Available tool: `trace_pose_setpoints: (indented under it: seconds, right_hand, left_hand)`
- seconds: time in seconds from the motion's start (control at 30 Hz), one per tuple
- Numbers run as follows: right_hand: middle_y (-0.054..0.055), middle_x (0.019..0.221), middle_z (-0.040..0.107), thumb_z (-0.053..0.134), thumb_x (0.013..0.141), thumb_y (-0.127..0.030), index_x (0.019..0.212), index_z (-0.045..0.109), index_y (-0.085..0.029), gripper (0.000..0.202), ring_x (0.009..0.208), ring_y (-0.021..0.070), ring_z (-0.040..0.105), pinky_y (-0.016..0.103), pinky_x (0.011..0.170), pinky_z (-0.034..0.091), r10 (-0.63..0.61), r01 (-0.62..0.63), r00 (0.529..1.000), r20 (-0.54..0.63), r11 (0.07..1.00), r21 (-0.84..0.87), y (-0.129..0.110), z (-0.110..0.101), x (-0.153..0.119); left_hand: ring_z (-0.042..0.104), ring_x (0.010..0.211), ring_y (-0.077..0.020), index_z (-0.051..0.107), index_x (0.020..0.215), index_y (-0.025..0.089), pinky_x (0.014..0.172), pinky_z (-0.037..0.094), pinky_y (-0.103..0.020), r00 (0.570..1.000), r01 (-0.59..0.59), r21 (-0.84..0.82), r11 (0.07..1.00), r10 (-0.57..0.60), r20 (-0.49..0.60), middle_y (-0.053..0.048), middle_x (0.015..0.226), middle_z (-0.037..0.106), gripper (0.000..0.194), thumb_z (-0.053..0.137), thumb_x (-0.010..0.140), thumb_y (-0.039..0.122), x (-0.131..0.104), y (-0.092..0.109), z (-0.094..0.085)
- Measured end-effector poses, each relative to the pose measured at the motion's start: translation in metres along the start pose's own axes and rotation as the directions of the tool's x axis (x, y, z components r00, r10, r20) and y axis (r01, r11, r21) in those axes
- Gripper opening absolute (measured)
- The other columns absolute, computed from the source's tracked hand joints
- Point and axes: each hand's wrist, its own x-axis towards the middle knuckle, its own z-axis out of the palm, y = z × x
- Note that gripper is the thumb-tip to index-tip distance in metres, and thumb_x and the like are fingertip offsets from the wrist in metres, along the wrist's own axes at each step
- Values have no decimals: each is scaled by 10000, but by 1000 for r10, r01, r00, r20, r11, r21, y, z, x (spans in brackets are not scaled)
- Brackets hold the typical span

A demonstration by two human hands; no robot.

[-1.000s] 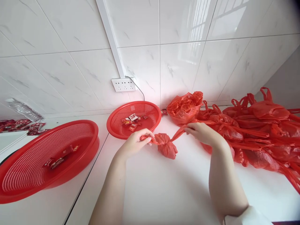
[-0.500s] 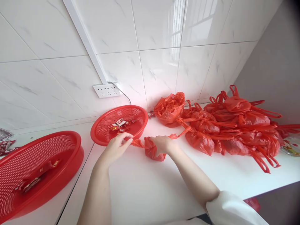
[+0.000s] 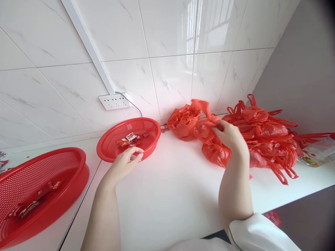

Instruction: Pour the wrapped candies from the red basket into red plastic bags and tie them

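Observation:
My right hand (image 3: 228,134) is closed on a small red plastic bag (image 3: 205,128), held up at the left side of a pile of filled red bags (image 3: 269,130). One end of the held bag sticks up toward the wall. My left hand (image 3: 128,160) is over the front rim of the round red basket (image 3: 153,148), fingers slightly curled and apart, with nothing in it. Small wrapped packets (image 3: 132,137) lie inside that basket. Behind the held bag stands a crumpled bundle of red bags (image 3: 183,122).
A larger red basket (image 3: 81,174) with a few packets stands at the left. A socket strip (image 3: 114,102) with a cable is on the tiled wall. Clear plastic packaging (image 3: 318,151) lies at the right end of the white table (image 3: 167,205).
My right hand has moved right and up from the table's middle to the pile, carrying the small red bag. My left hand no longer touches that bag. The view has shifted slightly.

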Motion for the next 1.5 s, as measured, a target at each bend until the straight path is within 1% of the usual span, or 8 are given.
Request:
trace_pose_setpoints:
  seconds: [0.2,0.33,0.5,0.63,0.8,1.1,1.33,1.5]
  right_hand:
    - [234,1282,543,557,814,-304,1291,525,-113,515,1214,398,478,546,973,385,386,-417,851,-355,909,-12,51,-10,5]
    - [194,1307,513,478,863,-328,1230,556,-180,403,1244,368,455,545,997,381,143,-171,803,-578,985,5,23,-3,10]
    - [118,1169,634,323,912,-222,1077,637,-189,356,1095,237,575,375,981,413,-240,264,941,-239,962,73,-39,42,65]
    - [163,1059,670,395,862,-157,1207,586,-148,395,949,267,626,386,821,470,-92,85,990,109,994,69,-56,98,115]
    - [208,969,675,674,684,-194,1125,615,-115,452,905,329,618,434,774,474,29,-27,981,190,1000,-14,-42,135,131]
    - [178,1026,636,488,810,-221,755,630,-156,165,971,295,594,416,815,444,45,-46,999,-21,999,-15,-30,112,123]
    - [147,1140,607,20,951,-401,1188,535,-140,624,1042,214,595,297,783,490,78,138,917,-391,858,495,-33,95,113]
    - [119,1212,615,158,947,-580,1294,489,-229,594,1036,217,632,322,713,526,-23,69,997,-67,540,839,-37,78,104]
  left_hand:
    - [656,986,-255,641,1050,292,832,502,-350,993,-12,-105,994,24,115,-47,1077,689,335,523,847,532,-2,3,0]
    - [648,1005,-245,646,1056,298,864,494,-339,986,-6,-158,987,31,161,-38,1093,685,299,573,826,475,0,-2,2]
    - [638,997,-230,634,1036,294,876,485,-343,977,-15,-141,990,45,208,-31,1080,674,270,519,862,466,1,-7,2]
    - [640,962,-234,651,974,281,826,491,-331,975,-17,-129,992,44,216,-34,986,687,266,506,863,473,-2,-7,-2]
    - [645,938,-225,663,971,293,806,495,-319,982,1,-133,991,24,187,-24,973,688,251,522,849,462,-6,-8,-8]
    - [641,923,-235,661,1004,291,811,494,-347,972,22,-131,991,10,236,-37,958,681,339,485,859,542,0,-12,-2]
    - [635,953,-240,668,1017,290,797,494,-333,976,-10,-153,988,43,214,-43,970,686,303,534,840,496,-1,-11,-2]
    - [625,980,-249,642,1040,281,834,487,-360,970,-26,-148,989,61,237,-50,981,677,338,487,859,520,-4,-8,-2]
